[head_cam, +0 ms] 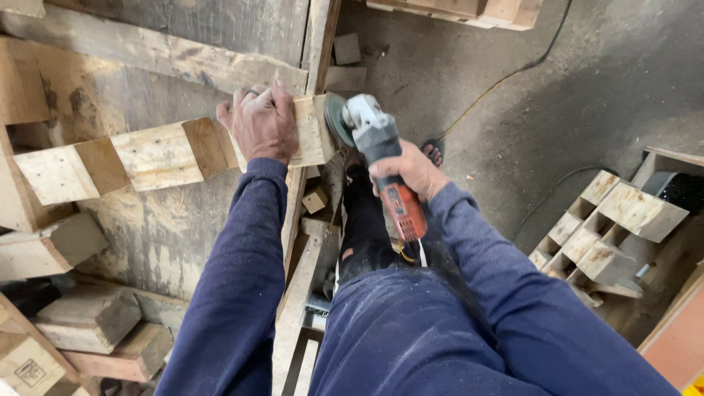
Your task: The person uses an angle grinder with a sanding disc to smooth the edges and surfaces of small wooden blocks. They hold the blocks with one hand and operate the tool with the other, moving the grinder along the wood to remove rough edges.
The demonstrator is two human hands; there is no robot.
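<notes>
Right hand (412, 170) clamped on angle grinder (381, 150); left hand (262, 123) pressing, seemingly flat, on wooden block (158, 154).

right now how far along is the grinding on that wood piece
In hand: the left hand presses the notched wooden beam down while the right hand holds the angle grinder, disc at the beam's end. Whether that end is smoothed yet cannot be told. Similar pieces lie stacked at right.

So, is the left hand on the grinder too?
No, the left hand presses flat on the wooden block; only the right hand grips the grinder.
</notes>
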